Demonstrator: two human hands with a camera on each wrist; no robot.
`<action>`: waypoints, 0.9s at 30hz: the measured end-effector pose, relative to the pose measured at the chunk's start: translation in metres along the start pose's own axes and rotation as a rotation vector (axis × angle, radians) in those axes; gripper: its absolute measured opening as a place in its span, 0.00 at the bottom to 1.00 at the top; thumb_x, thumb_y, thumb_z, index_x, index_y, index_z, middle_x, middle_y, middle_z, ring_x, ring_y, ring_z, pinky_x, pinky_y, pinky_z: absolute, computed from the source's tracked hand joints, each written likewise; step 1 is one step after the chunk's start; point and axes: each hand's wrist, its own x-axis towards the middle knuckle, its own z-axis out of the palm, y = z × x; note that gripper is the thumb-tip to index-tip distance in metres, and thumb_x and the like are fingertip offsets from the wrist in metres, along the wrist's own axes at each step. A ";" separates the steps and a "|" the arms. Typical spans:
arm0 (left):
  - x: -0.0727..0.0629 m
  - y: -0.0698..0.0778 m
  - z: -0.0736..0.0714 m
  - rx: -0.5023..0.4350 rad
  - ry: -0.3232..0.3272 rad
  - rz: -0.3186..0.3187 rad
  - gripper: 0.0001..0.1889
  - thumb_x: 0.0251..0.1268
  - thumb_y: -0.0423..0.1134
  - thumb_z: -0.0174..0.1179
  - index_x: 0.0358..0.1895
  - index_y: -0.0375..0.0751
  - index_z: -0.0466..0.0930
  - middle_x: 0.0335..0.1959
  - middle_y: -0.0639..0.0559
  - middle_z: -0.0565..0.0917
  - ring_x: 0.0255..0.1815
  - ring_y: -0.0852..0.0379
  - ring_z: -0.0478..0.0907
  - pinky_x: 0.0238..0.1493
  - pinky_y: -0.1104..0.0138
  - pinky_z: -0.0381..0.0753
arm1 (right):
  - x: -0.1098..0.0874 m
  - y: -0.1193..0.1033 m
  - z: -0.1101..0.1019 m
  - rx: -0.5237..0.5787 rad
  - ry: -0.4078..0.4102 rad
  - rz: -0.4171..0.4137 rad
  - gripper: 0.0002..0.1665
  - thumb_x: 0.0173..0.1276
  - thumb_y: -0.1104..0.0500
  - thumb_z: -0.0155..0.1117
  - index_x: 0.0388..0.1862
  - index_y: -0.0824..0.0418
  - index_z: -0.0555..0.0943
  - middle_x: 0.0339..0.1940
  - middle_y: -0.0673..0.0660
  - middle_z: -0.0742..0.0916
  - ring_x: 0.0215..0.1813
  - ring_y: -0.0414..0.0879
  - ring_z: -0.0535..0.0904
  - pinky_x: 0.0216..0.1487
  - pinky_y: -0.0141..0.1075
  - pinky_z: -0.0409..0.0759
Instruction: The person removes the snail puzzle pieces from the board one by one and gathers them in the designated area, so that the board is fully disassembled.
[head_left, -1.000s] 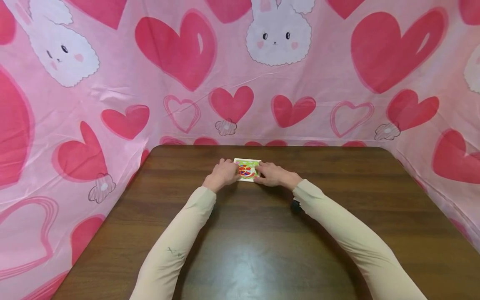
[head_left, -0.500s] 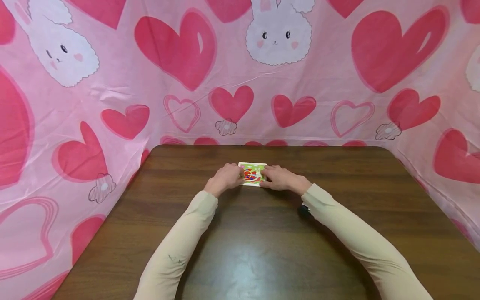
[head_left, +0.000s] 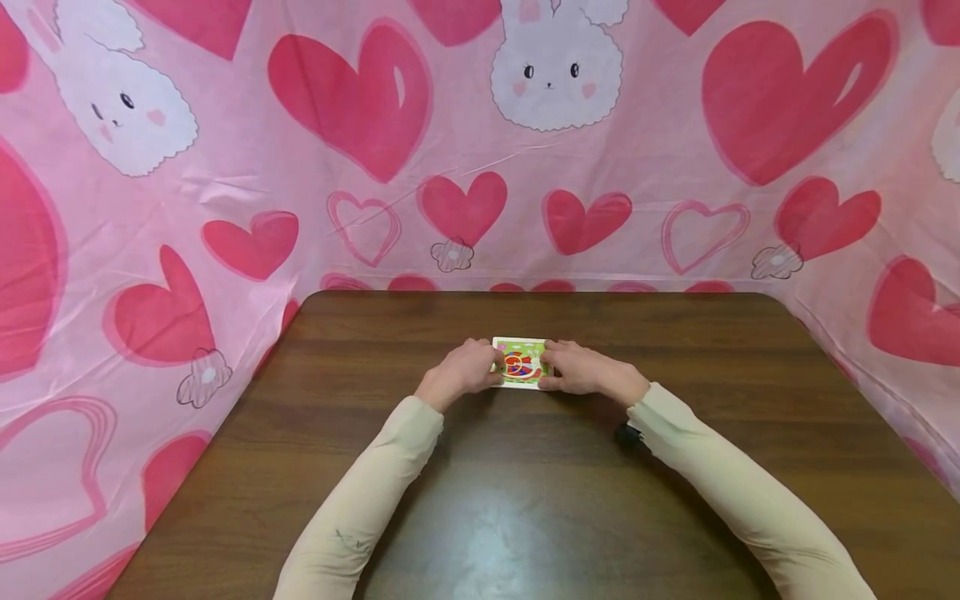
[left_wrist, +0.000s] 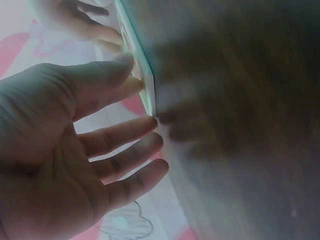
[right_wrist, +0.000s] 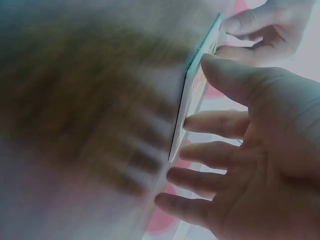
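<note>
A small flat picture board point(head_left: 521, 364) lies on the table, white-edged, with a red, blue and yellow spiral design on green. My left hand point(head_left: 467, 367) touches its left side and my right hand point(head_left: 587, 368) its right side. In the left wrist view, thumb and index finger rest on the face of the board point(left_wrist: 148, 92), while the other fingers extend past its corner. The right wrist view has the thumb and index fingertip on the board point(right_wrist: 187, 97), the remaining fingers spread alongside its edge. Fingertips cover parts of both sides of the picture.
The dark wood-grain table point(head_left: 480, 483) reaches back to a pink cloth backdrop point(head_left: 480, 150) printed with hearts and rabbits. Cloth also hangs along the left and right sides. A dark device point(head_left: 628, 434) shows under the right wrist.
Both hands have moved together toward me and a little to the right, sliding the picture board along between them. Their touch on its two sides looks the same.
</note>
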 end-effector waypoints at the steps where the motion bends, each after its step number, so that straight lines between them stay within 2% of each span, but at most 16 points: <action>1: -0.001 0.003 0.000 0.002 -0.008 0.001 0.12 0.63 0.46 0.66 0.48 0.49 0.85 0.45 0.48 0.82 0.46 0.47 0.76 0.49 0.55 0.78 | -0.003 0.001 0.000 0.003 -0.003 0.002 0.26 0.71 0.46 0.61 0.56 0.64 0.77 0.72 0.72 0.69 0.73 0.67 0.64 0.71 0.57 0.63; 6: -0.008 0.014 0.000 0.015 -0.018 0.031 0.11 0.63 0.44 0.66 0.47 0.51 0.86 0.45 0.50 0.83 0.47 0.48 0.77 0.48 0.56 0.78 | -0.017 0.003 0.003 0.024 -0.013 0.019 0.31 0.70 0.45 0.61 0.63 0.65 0.73 0.73 0.70 0.69 0.73 0.63 0.65 0.70 0.55 0.66; 14: -0.019 0.025 0.001 0.043 -0.058 0.091 0.12 0.62 0.45 0.67 0.48 0.52 0.87 0.45 0.52 0.85 0.44 0.53 0.77 0.49 0.60 0.77 | -0.037 0.005 0.005 0.020 0.003 -0.007 0.35 0.69 0.46 0.63 0.66 0.67 0.72 0.72 0.71 0.70 0.73 0.65 0.66 0.70 0.56 0.65; 21: -0.021 0.028 -0.001 0.041 -0.079 0.092 0.14 0.62 0.47 0.66 0.50 0.50 0.86 0.44 0.52 0.85 0.39 0.55 0.76 0.47 0.62 0.78 | -0.041 0.008 0.001 0.063 -0.028 0.035 0.39 0.71 0.45 0.61 0.72 0.65 0.66 0.76 0.68 0.64 0.76 0.67 0.59 0.72 0.58 0.61; 27: -0.022 0.029 -0.003 -0.008 -0.096 0.124 0.14 0.62 0.48 0.66 0.48 0.48 0.87 0.37 0.56 0.85 0.33 0.57 0.72 0.38 0.67 0.74 | -0.043 0.010 0.001 0.055 -0.040 0.064 0.41 0.70 0.43 0.61 0.72 0.65 0.66 0.76 0.68 0.64 0.76 0.68 0.59 0.72 0.59 0.60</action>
